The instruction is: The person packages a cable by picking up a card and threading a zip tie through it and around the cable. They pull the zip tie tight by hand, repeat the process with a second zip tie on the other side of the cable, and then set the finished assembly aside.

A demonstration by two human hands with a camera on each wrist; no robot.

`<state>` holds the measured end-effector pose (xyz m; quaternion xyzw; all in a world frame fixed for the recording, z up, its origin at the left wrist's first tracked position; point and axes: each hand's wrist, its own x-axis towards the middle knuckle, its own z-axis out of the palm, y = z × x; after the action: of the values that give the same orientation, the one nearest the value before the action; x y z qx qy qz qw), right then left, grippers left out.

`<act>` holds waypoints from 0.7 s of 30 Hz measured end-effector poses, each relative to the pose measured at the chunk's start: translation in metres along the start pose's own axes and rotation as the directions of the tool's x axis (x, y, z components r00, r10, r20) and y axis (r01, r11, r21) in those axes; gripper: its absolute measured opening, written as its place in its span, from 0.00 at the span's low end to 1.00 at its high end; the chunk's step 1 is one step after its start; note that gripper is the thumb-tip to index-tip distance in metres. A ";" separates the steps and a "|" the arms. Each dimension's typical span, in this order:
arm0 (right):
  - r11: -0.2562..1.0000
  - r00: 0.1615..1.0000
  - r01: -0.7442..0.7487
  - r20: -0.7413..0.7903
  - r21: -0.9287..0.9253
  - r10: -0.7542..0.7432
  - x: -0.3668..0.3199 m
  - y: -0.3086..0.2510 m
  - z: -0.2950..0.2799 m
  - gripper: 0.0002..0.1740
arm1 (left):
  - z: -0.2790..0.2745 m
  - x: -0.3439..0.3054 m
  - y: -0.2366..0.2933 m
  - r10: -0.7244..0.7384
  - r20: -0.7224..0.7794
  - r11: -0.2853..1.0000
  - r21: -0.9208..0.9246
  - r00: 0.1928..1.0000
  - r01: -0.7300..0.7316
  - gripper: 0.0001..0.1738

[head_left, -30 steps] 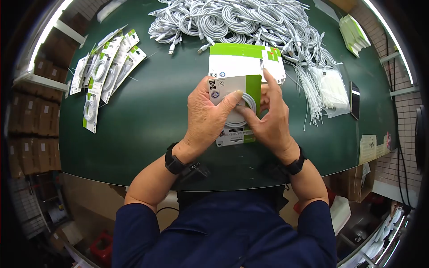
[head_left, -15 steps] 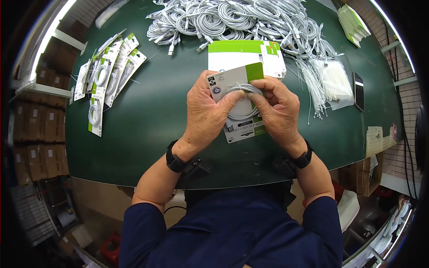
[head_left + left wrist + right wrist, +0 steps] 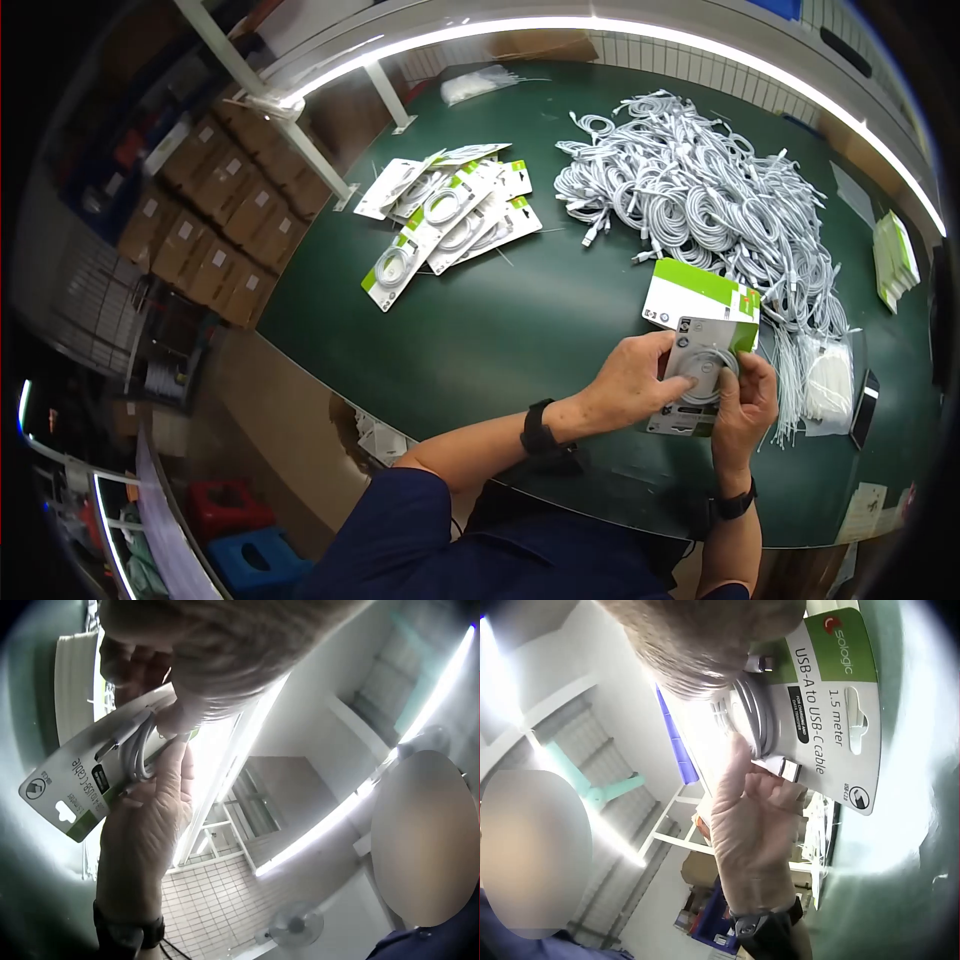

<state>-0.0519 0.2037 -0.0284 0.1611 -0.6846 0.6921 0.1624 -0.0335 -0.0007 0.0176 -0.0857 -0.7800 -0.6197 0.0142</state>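
Observation:
A white-and-green cable card (image 3: pixel 697 331) is held up in front of the person, over the table. On its face lies a coiled light-grey USB cable (image 3: pixel 712 358). My left hand (image 3: pixel 632 382) grips the card's left side, thumb pressing on the coil and fingers behind. From the right, my right hand (image 3: pixel 748 405) pinches the coil and the card's green-edged side. The right wrist view shows the card's printed end (image 3: pixel 838 712), reading "USB-A to USB-C cable", with a hang hole. A USB plug (image 3: pixel 786 769) shows beside the left hand's fingers there.
Behind the hands lies a stack of blank-faced cards (image 3: pixel 690 285). A large heap of coiled cables (image 3: pixel 700 200) fills the back right. White cable ties (image 3: pixel 787 390), a bag of ties (image 3: pixel 828 385) and a phone (image 3: pixel 865 408) lie at right. Finished-looking carded cables (image 3: pixel 440 225) are piled left.
The head view has swung left, so the hands and card now appear lower right. The card's tilt has lessened in view. Both hands keep hold of the card and coil.

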 end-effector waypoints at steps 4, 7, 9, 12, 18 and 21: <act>0.999 0.999 -0.002 0.045 0.052 0.000 -0.001 -0.009 0.003 0.18 | -0.003 -0.009 -0.002 -0.011 0.033 0.982 -0.188 0.999 0.017 0.16; 0.990 1.000 0.005 0.015 0.142 -0.007 0.005 -0.021 0.019 0.18 | -0.026 -0.010 -0.012 -0.082 0.047 0.918 -0.386 0.996 0.094 0.16; 0.994 1.000 -0.018 -0.007 0.107 0.018 0.007 -0.025 0.018 0.17 | -0.056 -0.004 -0.012 -0.094 -0.066 0.920 -0.388 0.993 0.062 0.14; 0.994 0.989 -0.108 0.102 -0.022 0.109 0.011 -0.010 0.002 0.15 | -0.121 0.017 -0.034 -0.095 -0.289 0.930 -0.367 0.953 -0.018 0.11; 0.985 0.966 -0.126 0.210 -0.120 0.150 0.008 -0.005 0.010 0.08 | -0.290 0.085 -0.076 -0.148 -0.660 0.818 -0.501 0.736 -0.284 0.09; 0.966 0.956 -0.006 0.282 -0.259 0.082 0.007 -0.006 0.013 0.08 | -0.314 0.081 -0.108 -0.259 -0.735 0.800 -0.527 0.627 -0.288 0.12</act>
<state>-0.0552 0.1912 -0.0194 0.2233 -0.7878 0.5704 0.0640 -0.1558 -0.3194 -0.0033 0.1841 -0.4560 -0.8069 0.3272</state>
